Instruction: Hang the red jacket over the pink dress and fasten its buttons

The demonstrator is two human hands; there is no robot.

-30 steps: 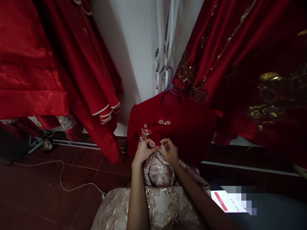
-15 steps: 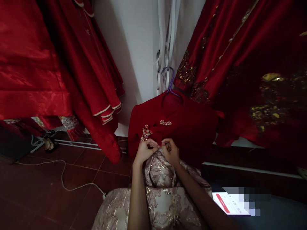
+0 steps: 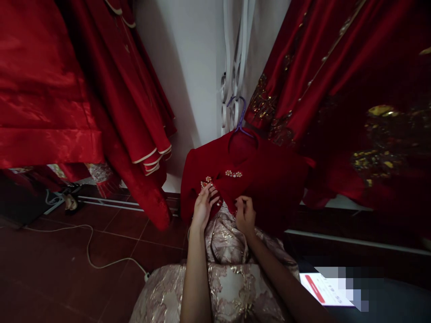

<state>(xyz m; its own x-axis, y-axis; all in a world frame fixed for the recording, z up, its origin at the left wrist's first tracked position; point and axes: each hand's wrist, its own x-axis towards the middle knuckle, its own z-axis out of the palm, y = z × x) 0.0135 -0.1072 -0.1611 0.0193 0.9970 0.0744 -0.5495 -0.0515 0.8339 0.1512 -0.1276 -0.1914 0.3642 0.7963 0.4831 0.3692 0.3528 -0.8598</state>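
Red velvet jacket (image 3: 266,179) hangs on a purple hanger (image 3: 239,117) right in front of us, against the white wall (image 3: 188,76). Our left hand (image 3: 203,207) lies flat on the front with fingers spread, covering most of a jeweled clasp (image 3: 206,182). Our right hand (image 3: 245,214) is pinched together on the jacket's lower edge, just beside the left. A second pearl clasp (image 3: 233,173) sits higher up near the collar. Pink and gold brocade fabric (image 3: 229,278) spreads below our arms, and more red gowns (image 3: 84,98) hang on both sides.
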